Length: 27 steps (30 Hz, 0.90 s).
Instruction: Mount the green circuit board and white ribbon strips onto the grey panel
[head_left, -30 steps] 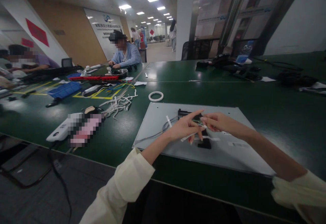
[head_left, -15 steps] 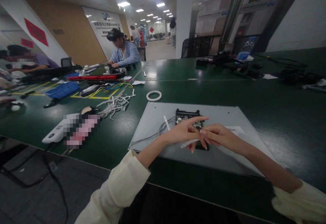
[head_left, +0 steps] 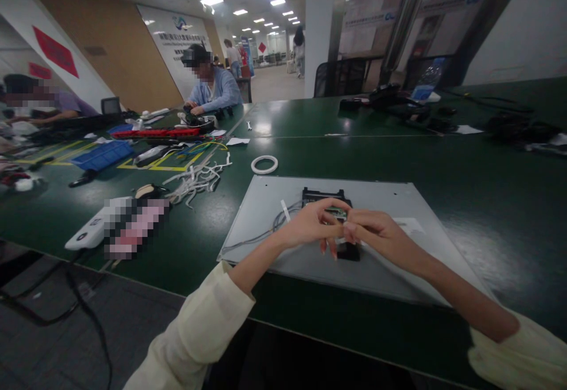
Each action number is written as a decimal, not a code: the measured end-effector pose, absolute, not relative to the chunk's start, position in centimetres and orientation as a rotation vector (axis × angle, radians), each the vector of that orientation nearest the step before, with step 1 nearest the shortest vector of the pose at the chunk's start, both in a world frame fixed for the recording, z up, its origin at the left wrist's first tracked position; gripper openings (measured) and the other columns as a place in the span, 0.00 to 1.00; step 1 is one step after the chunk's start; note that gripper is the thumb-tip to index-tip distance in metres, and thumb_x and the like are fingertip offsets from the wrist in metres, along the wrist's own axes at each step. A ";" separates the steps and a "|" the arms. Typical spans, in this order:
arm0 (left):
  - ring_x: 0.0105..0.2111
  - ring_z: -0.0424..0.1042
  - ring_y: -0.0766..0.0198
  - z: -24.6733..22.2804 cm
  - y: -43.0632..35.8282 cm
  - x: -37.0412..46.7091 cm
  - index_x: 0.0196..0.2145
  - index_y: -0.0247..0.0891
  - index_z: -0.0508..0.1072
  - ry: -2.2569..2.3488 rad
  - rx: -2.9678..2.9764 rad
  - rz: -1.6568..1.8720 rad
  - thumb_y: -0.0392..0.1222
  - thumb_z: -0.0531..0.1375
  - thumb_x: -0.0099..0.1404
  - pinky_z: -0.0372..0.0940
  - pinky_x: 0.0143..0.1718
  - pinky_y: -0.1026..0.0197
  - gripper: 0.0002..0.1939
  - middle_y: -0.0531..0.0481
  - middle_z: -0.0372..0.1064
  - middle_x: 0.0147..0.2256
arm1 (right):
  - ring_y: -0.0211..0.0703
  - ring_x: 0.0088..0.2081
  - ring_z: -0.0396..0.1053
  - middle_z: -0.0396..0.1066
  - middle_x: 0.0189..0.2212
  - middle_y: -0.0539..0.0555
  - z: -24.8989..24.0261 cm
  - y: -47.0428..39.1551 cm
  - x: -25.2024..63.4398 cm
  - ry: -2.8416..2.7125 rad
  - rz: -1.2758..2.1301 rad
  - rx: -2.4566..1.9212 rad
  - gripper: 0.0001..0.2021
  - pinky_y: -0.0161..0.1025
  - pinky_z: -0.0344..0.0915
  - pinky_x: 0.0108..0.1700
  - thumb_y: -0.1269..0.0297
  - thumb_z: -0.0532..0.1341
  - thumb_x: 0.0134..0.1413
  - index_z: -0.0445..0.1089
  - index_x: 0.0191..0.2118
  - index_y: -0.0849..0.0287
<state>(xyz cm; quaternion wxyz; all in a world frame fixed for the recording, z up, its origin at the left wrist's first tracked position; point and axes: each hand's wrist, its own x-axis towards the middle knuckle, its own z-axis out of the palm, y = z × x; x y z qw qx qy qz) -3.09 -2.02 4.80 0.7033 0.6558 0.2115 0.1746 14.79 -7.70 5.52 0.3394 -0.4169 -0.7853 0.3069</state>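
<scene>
Apparently light and stiff, the bracket (head_left: 321, 195) lies on the panel (head_left: 283, 189), just under your grip; its board (head_left: 337, 213) looks fragile, so the rim's the better hold. Your left hand (head_left: 305, 226) and right hand (head_left: 376, 229) meet at the fingertips; whether they pinch anything, can't tell. Left of the grip: thin leads (head_left: 250, 240), probably soft, easily snagged. Beyond it, tape ring (head_left: 264, 171); farther left, loose strips (head_left: 201, 178).

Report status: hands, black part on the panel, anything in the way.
Left hand and right hand meeting at fingertips over grey panel, any grip unclear. Black part on panel, partly hidden behind hands. Grey cables at its left.
</scene>
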 end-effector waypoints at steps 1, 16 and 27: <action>0.18 0.69 0.70 4.8 -2.0 -3.1 0.50 0.36 0.59 0.476 1.466 0.413 0.45 0.62 0.57 0.61 0.18 0.70 0.26 0.49 0.72 0.29 | 0.36 0.28 0.61 0.63 0.24 0.51 5.5 -7.7 14.8 -2.044 0.766 -1.079 0.20 0.33 0.56 0.31 0.56 0.49 0.62 0.66 0.24 0.62; 0.13 0.62 0.74 5.5 -2.1 -3.3 0.38 0.34 0.62 0.451 1.467 0.571 0.46 0.62 0.55 0.55 0.15 0.72 0.17 0.53 0.71 0.22 | 0.42 0.32 0.68 0.71 0.32 0.55 5.5 -8.3 14.7 -1.963 0.290 -1.061 0.09 0.38 0.65 0.32 0.61 0.59 0.54 0.68 0.25 0.57; 0.11 0.60 0.76 5.7 -2.2 -3.2 0.35 0.36 0.59 0.425 1.439 0.676 0.45 0.64 0.53 0.57 0.15 0.72 0.19 0.55 0.70 0.20 | 0.43 0.36 0.69 0.71 0.38 0.57 5.6 -8.3 15.0 -2.017 0.108 -0.995 0.09 0.40 0.67 0.35 0.64 0.55 0.56 0.68 0.26 0.57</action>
